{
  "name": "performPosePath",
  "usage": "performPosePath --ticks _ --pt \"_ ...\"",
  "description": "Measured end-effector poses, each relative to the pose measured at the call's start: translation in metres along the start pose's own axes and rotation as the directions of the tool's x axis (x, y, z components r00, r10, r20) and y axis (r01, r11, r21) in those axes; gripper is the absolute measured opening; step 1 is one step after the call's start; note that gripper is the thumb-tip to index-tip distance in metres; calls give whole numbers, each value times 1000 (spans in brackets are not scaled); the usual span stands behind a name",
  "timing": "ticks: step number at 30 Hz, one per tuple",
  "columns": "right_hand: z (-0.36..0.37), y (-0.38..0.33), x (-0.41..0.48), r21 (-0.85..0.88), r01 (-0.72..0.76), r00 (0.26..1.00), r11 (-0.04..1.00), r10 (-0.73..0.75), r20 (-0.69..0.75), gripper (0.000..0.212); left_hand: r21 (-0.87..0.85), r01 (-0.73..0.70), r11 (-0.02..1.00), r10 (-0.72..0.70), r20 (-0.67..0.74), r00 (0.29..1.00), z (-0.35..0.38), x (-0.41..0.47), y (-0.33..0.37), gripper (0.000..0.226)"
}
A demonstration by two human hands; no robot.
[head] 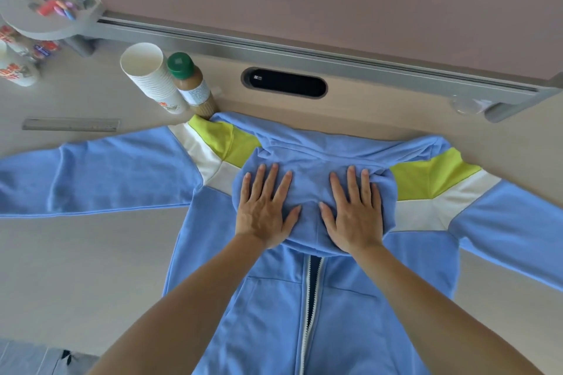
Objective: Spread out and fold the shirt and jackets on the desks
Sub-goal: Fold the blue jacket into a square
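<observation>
A light blue zip-up jacket (268,313) with lime and white shoulder panels lies front up on the beige desk (76,253). Both sleeves stretch out sideways, the left one (100,173) and the right one (511,231). Its hood (310,179) is folded down over the chest above the white zipper (310,289). My left hand (265,210) and my right hand (353,210) rest flat on the hood, palms down, fingers spread, holding nothing.
A stack of paper cups (149,76) and a green-capped bottle (192,85) lie just beyond the jacket's left shoulder. A ruler (71,124) lies further left. A cable slot (285,83) and a partition rail (304,52) bound the desk's far edge. Grey striped cloth (27,356) shows at the bottom left.
</observation>
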State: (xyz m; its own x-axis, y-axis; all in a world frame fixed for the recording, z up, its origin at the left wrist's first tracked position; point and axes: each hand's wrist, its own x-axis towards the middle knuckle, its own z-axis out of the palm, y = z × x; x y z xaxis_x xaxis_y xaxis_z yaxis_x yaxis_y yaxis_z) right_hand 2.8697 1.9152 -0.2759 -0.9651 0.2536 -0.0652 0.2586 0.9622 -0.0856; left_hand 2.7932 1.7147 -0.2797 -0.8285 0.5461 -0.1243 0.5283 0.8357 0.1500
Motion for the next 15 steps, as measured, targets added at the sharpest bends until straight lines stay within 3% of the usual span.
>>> performPosePath --ticks 4,8,11,12,15 --pt "6 1 -34 -12 -9 1000 1000 9 0 70 -39 -36 999 35 -21 999 4 -30 7 76" --pt "1 10 -65 -56 20 995 998 -14 96 72 -91 -82 992 85 24 996 0 -63 14 73" --pt "-15 -11 -63 -16 -84 995 996 85 52 73 -140 -43 989 45 17 999 -16 -73 3 66" --pt "-21 -26 -59 20 -56 997 998 55 44 72 -156 -3 988 3 2 1000 -21 -76 -5 63" --pt "-36 -89 -27 147 221 968 964 -236 91 68 -167 110 980 -122 -61 991 -37 -83 -45 58"
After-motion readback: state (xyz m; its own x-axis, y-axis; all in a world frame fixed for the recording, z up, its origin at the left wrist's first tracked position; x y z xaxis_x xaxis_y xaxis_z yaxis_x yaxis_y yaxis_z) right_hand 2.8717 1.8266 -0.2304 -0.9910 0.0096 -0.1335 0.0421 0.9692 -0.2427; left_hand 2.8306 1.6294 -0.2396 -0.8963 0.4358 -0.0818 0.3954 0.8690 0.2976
